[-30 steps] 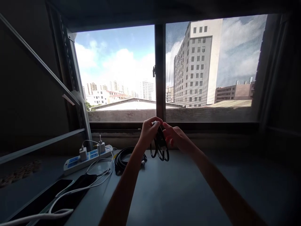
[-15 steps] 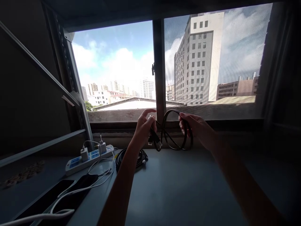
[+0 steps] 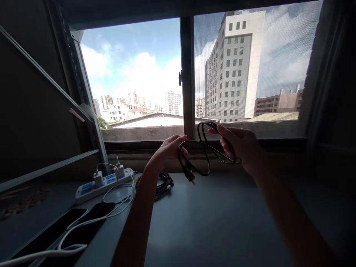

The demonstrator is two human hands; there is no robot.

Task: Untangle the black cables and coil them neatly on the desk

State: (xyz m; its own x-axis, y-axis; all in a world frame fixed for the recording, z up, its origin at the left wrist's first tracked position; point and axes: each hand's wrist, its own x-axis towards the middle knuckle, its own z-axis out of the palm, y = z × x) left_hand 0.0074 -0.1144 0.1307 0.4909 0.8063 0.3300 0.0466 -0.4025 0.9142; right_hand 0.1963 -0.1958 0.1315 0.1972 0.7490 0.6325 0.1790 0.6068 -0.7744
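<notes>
A black cable (image 3: 188, 173) hangs in loops between my hands above the tabletop, in front of the window. My right hand (image 3: 239, 144) is closed around part of its loops, thumb on top. At the other side, my left hand (image 3: 171, 147) has its thumb and fingers drawn together at the cable; its grip is partly hidden. One connector end with a light metal tip dangles below the left fingers, pointing down. Behind my left forearm, a second black cable (image 3: 166, 186) lies coiled on the table.
On the left stands a white power strip (image 3: 83, 193) with two white chargers (image 3: 98, 178) plugged in. White cords (image 3: 76, 226) run across dark flat devices (image 3: 65, 222) there. A metal shelf frame (image 3: 91, 129) rises at the left, and a window sill (image 3: 133, 148) borders the table's back.
The cable's loops have shifted and spread between my hands, and one connector now hangs lower. My right hand has turned and moved slightly right; the left has lowered its raised index finger.
</notes>
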